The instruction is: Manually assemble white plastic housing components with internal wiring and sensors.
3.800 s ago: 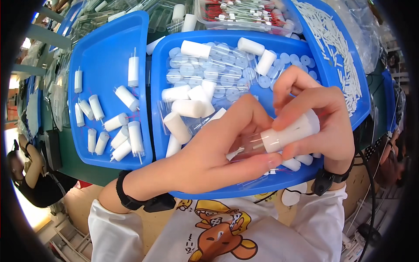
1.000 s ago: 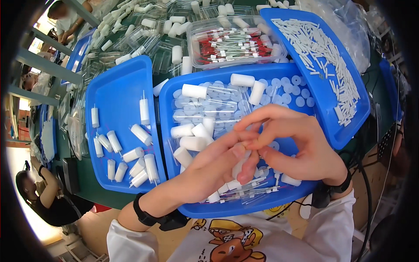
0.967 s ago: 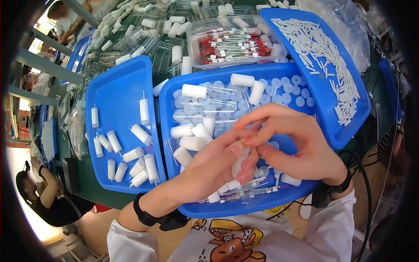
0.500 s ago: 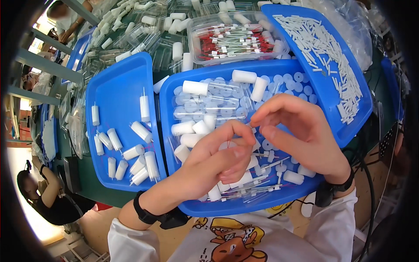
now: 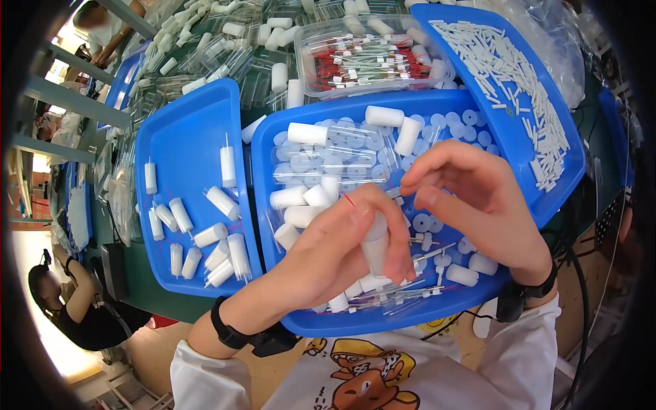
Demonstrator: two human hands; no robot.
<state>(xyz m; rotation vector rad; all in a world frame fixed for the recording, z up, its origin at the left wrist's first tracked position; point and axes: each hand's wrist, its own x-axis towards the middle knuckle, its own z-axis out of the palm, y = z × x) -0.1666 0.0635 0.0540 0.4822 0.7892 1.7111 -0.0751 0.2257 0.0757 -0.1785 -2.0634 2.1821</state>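
Note:
My left hand (image 5: 328, 249) is closed round a white cylinder (image 5: 375, 251) that seems to sit in a transparent tube. A thin red wire (image 5: 349, 200) sticks out by the thumb. To the right, my right hand (image 5: 482, 205) hovers with curved fingers, thumb and forefinger apart, and nothing shows between them. Both hands are over a large blue tray (image 5: 304, 323). In that tray lie white foam-like cylinders (image 5: 307, 134), transparent tubes (image 5: 352, 140), translucent round discs (image 5: 421, 223) and thin rods with white connectors (image 5: 403, 287).
On the left, a blue tray (image 5: 184, 126) bears several white cylinders with pins. A transparent box (image 5: 311, 85) of red-and-white wired parts stands behind. At right, another blue tray (image 5: 570, 164) holds short white sticks. Two people (image 5: 78, 314) (image 5: 102, 34) are off to the left.
My left hand has turned, bringing the white cylinder and red wire into view. My right hand has drawn slightly away to the right, its thumb and forefinger no longer near the left fingertips.

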